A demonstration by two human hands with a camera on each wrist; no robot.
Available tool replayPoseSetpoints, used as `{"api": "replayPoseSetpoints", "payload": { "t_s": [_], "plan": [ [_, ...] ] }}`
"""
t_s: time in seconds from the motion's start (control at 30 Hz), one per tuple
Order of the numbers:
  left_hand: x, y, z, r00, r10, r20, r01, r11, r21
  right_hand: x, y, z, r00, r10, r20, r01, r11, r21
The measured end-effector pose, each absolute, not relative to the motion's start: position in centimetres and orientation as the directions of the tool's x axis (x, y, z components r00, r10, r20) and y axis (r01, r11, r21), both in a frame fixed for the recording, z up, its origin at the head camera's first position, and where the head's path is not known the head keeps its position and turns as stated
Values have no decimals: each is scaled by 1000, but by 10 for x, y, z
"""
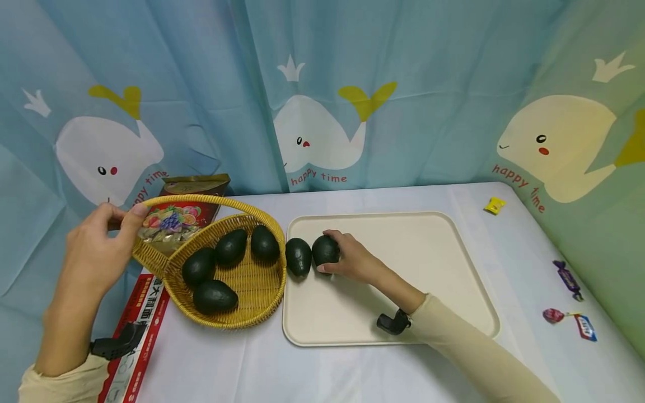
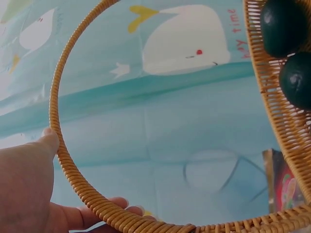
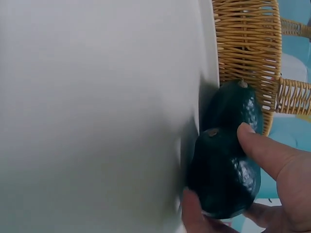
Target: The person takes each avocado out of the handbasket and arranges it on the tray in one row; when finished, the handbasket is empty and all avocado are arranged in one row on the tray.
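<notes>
With thumb and fingers, my left hand (image 1: pixel 98 246) grips the handle (image 2: pixel 73 170) of a yellow wicker basket (image 1: pixel 259 288), which leans open toward the tray. Several dark green avocados (image 1: pixel 215 296) lie inside it. My right hand (image 1: pixel 355 260) holds one avocado (image 1: pixel 325 250) at the left part of a cream tray (image 1: pixel 403 268). Between that avocado and the basket is another avocado (image 1: pixel 298 257), close against the tray's left edge. The right wrist view shows fingers and thumb around the held avocado (image 3: pixel 223 179), with its neighbour (image 3: pixel 233 107) right beside it.
A fruit-printed bag (image 1: pixel 173 221) stands behind the basket, and a red and white package (image 1: pixel 133 347) lies under the left forearm. On the table's right side are a yellow candy (image 1: pixel 495 205), a purple candy (image 1: pixel 568 280) and a lollipop (image 1: pixel 554 315). A whale-print curtain (image 1: pixel 428 112) hangs behind.
</notes>
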State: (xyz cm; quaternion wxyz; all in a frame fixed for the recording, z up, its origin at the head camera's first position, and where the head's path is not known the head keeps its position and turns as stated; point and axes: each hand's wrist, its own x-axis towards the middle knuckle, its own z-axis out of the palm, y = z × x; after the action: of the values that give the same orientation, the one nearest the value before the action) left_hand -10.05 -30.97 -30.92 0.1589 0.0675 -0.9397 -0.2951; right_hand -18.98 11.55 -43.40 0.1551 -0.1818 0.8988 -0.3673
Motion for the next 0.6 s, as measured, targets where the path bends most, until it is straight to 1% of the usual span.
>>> {"api": "replayPoseSetpoints", "payload": {
  "t_s": [0.2, 0.33, 0.5, 0.6],
  "plan": [
    [-101, -309, -308, -941, -220, 258, -33, 818, 575, -190, 114, -426, -893, -428, -143, -241, 721, -650],
    [-102, -309, -308, -941, -221, 256, -37, 819, 572, -188, 112, -413, -883, -453, -125, -280, 720, -635],
    [-102, -309, -309, -939, -233, 253, -49, 820, 570, -178, 104, -388, -836, -542, -90, -391, 702, -595],
    [-102, -309, -309, -938, -227, 261, -43, 824, 565, -167, 99, -373, -795, -598, -103, -454, 698, -553]
  ]
}}
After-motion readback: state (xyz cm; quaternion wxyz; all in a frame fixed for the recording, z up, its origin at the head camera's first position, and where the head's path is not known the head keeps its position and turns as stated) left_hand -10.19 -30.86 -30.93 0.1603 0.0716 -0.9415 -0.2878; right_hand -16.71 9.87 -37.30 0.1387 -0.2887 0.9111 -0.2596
